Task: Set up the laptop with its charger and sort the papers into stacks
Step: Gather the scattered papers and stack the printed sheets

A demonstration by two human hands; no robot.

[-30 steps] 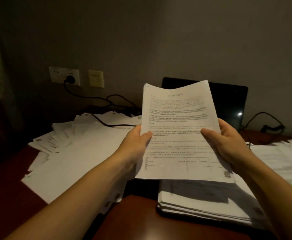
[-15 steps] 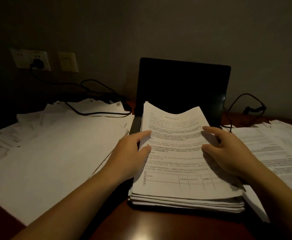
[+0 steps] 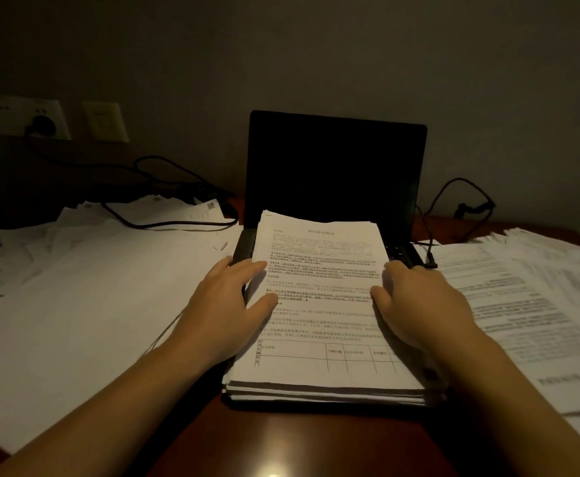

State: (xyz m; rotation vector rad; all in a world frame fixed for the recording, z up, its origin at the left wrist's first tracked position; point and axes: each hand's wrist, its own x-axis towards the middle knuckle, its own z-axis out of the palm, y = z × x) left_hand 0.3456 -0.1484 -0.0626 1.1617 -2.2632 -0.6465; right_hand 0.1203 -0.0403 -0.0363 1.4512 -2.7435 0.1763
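A black laptop (image 3: 336,166) stands open at the middle of the desk with its screen dark. A thick stack of printed papers (image 3: 319,304) lies on its keyboard. My left hand (image 3: 226,311) rests flat against the stack's left edge, fingers straight. My right hand (image 3: 419,304) rests on the stack's right side, fingers relaxed. A black charger cable (image 3: 164,225) runs from a plug in the wall socket (image 3: 40,123) across the left papers toward the laptop. Another black cable (image 3: 464,201) loops behind the laptop's right side.
Loose white sheets (image 3: 85,287) cover the desk's left half. More printed sheets (image 3: 529,304) spread out on the right. Dark red desk wood (image 3: 281,449) shows at the front. A second wall plate (image 3: 104,122) sits beside the socket.
The sheets I held up in both hands came down onto the stack on the laptop. My hands moved from gripping them to resting flat at the stack's sides.
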